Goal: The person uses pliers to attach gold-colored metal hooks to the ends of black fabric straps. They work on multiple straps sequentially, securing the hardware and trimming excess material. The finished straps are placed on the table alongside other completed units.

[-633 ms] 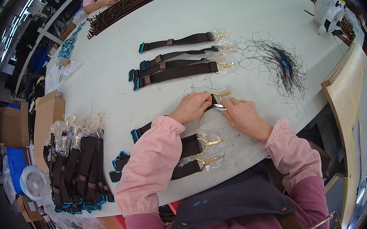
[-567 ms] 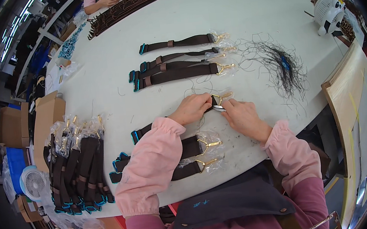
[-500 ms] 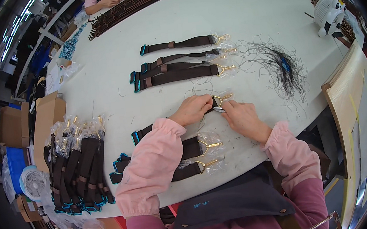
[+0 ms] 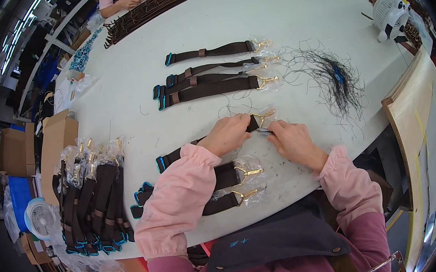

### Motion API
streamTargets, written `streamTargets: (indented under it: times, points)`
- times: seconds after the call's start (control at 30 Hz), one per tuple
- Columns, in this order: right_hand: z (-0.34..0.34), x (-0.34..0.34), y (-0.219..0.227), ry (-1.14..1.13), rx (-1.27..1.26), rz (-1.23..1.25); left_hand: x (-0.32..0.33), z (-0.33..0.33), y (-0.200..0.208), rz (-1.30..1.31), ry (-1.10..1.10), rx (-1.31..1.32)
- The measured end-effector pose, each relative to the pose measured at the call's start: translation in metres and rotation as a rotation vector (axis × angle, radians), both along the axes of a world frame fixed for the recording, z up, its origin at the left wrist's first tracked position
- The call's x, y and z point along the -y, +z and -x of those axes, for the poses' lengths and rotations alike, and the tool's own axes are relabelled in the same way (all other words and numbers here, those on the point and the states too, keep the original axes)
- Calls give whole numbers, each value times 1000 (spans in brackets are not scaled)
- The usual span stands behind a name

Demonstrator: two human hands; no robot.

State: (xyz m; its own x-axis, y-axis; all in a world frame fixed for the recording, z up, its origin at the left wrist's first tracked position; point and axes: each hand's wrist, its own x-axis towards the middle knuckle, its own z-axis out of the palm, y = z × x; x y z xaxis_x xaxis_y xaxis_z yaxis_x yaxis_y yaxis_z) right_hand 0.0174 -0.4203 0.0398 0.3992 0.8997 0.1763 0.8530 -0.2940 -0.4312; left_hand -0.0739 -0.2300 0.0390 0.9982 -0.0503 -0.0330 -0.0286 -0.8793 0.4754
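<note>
My left hand [image 4: 227, 135] pinches a dark brown webbing strap [image 4: 171, 158] near its gold hook end. A blue-wrapped buckle is at the strap's left end; its gold snap hook [image 4: 265, 117] lies in clear plastic at the right. In my right hand [image 4: 295, 141] is a small silver tool, apparently thread snips [image 4: 263, 130], with the tip close to the strap's edge. My fingers hide most of the snips. Nearer me lie two similar straps [image 4: 226, 175], partly under my left sleeve. Several more straps [image 4: 213, 90] lie beyond my hands.
A heap of finished-looking straps [image 4: 97, 202] hangs over the table's left edge. Tangled black threads [image 4: 337, 78] lie at right. A white fan [image 4: 390, 16] stands at far right, boards [image 4: 422, 157] lean nearer. Across the table, another person's hands [image 4: 130, 2] are beside long brown strips [image 4: 162, 11].
My right hand has shifted slightly right and toward me, drawing the snips a little off the strap end. The left hand still pinches the strap, moved slightly left.
</note>
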Motion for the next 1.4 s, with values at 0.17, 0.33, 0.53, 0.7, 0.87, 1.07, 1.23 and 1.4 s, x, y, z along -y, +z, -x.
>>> streamTargets:
  times: [0.17, 0.33, 0.53, 0.7, 0.87, 1.07, 1.23, 1.4]
  points:
    - [5, -6, 1, 32, 52, -33, -1, -1, -3, 8, -1, -50]
    - [6, -12, -1, 34, 43, 29, -9, -5, -6, 75, 0, -56]
    - [6, -13, -1, 31, 27, 52, -12, -7, -4, 113, -8, -101]
    - [6, -15, -1, 36, 37, 44, -12, -7, -1, 103, -16, -111]
    - [6, -15, -6, 62, 100, -26, -12, -10, -1, 99, -16, -139]
    - [2, -10, 23, 42, -65, -4, -38, -20, 11, 82, 175, 51]
    - [-36, -10, 16, -61, -9, 68, -18, 8, 33, -104, 44, -57]
    - [-54, -21, -4, -111, -309, 91, -16, 33, 3, -241, 2, 61]
